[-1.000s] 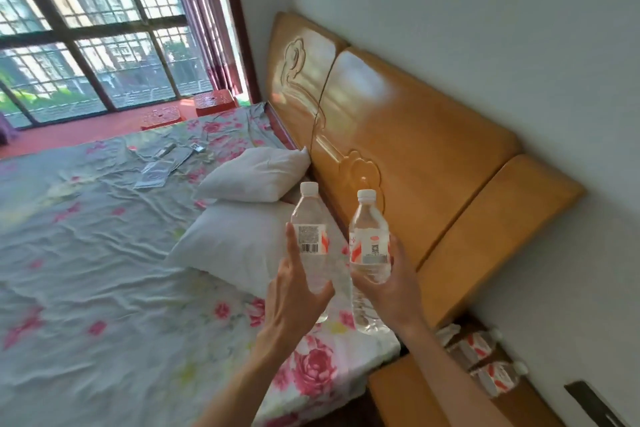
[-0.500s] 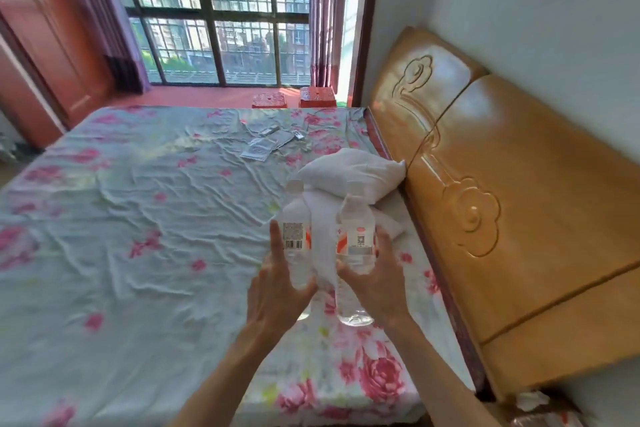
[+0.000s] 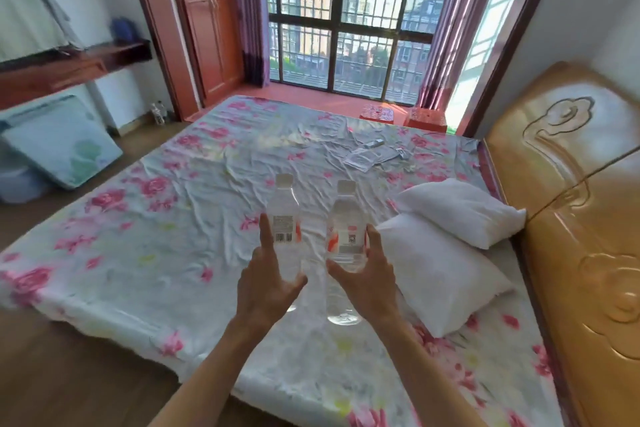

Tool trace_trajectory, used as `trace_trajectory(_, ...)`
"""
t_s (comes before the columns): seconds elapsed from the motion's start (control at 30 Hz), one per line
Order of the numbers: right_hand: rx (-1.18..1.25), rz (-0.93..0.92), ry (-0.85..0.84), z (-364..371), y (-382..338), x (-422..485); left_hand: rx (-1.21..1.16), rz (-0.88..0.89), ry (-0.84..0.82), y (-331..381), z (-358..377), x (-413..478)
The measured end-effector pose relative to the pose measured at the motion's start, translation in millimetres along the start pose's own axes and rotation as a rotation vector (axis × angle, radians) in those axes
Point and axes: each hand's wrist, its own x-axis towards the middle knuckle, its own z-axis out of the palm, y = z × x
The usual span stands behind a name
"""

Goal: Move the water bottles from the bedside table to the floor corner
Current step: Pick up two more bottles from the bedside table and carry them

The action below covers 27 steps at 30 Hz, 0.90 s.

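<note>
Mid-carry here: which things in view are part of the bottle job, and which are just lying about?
Job:
- left bottle, held upright in left hand
- right bottle, held upright in right hand
- bottles already standing in the far floor corner

Lying about:
- pillows
- papers on the bed
- red stools

The bed point(image 3: 145, 274), under a rumpled floral sheet point(image 3: 194, 218), carries two white pillows point(image 3: 446, 263) and scattered papers point(image 3: 367, 158).
</note>
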Motion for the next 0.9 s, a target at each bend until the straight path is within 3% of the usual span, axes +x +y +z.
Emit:
trace_trajectory(0.4,0.121,-0.255,-0.364,143.4,-77.8,42.2,0.072,-0.285,0.243,-92.2,-81.6,21.4)
trace_trajectory(0.9,0.263,-0.479,-0.784,297.9,-147.5,74.6,0.152,-0.483,0.531,-175.8,-151.4,44.2)
